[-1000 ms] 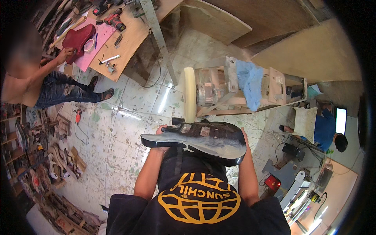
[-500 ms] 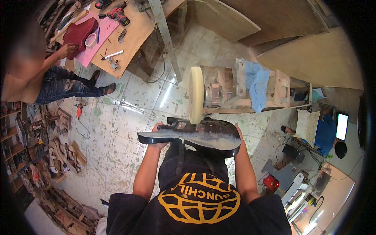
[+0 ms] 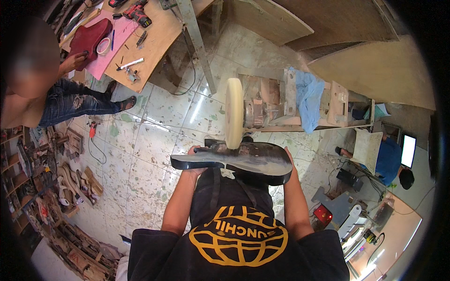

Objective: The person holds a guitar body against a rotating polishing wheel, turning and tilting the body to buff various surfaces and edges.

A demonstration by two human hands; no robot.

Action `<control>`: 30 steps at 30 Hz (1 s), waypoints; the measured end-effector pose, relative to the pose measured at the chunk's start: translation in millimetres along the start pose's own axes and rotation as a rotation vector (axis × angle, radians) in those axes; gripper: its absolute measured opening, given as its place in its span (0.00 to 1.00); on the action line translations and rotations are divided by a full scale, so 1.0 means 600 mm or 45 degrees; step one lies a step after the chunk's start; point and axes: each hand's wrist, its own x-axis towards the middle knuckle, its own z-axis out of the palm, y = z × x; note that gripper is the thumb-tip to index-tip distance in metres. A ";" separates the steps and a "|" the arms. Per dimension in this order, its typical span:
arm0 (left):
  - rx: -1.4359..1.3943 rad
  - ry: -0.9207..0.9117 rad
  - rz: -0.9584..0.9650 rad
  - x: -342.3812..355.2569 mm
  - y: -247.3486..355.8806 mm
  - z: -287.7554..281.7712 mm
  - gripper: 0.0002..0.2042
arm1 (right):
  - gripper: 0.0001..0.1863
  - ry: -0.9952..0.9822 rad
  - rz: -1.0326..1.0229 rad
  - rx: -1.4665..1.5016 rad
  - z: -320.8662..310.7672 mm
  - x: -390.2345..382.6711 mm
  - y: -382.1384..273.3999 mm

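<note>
I hold a glossy black guitar body [image 3: 262, 161] in both hands, its upper edge against or just under a pale yellow buffing wheel [image 3: 234, 112]. A dull greyish smear runs along the edge that faces me. My left hand [image 3: 193, 169] grips the guitar body near its left end, its fingers partly hidden behind it. At the opposite, rounded end, my right hand [image 3: 289, 161] is closed on the rim, most of its fingers out of sight. I cannot tell whether wheel and body touch.
The wheel sits on a wooden machine stand [image 3: 281, 100] with a blue cloth [image 3: 308, 100] over it. At the far left a person handles a red guitar body [image 3: 89, 44] on a workbench [image 3: 159, 42] bearing a cordless drill [image 3: 137, 14]. Wooden parts [image 3: 70, 182] lie at left.
The guitar body and both my hands have shifted slightly right. The other person's hand has moved a little left in the picture, as has the bench, so my view has turned slightly.
</note>
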 end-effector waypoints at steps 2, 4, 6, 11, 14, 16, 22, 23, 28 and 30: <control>-0.013 -0.002 0.005 -0.004 -0.006 0.000 0.17 | 0.36 0.057 -0.011 -0.075 0.003 -0.005 -0.006; -0.021 -0.005 0.006 -0.011 -0.011 0.007 0.17 | 0.36 0.029 -0.003 -0.049 0.007 -0.020 -0.008; 0.021 -0.015 0.038 -0.025 -0.014 0.020 0.17 | 0.36 0.003 0.002 -0.019 0.016 -0.034 -0.005; -0.018 -0.110 0.031 -0.045 -0.017 0.020 0.18 | 0.37 -0.035 -0.058 -0.042 0.031 -0.058 -0.002; 0.018 -0.147 0.043 -0.047 -0.025 0.025 0.18 | 0.35 0.024 -0.091 -0.058 0.029 -0.075 -0.006; 0.033 -0.141 0.042 -0.043 -0.035 0.031 0.18 | 0.34 0.022 -0.082 -0.023 0.020 -0.083 -0.014; -0.011 -0.244 -0.008 -0.034 -0.058 0.038 0.20 | 0.36 0.002 -0.160 -0.021 0.004 -0.107 -0.020; -0.006 -0.245 -0.010 -0.034 -0.057 0.039 0.20 | 0.35 0.019 -0.168 -0.020 0.006 -0.109 -0.019; 0.037 -0.307 0.018 -0.017 -0.013 -0.035 0.20 | 0.33 0.020 -0.119 -0.012 0.043 -0.085 -0.005; 0.056 -0.248 0.051 -0.036 -0.006 -0.014 0.19 | 0.32 -0.037 -0.094 0.049 0.033 -0.056 0.008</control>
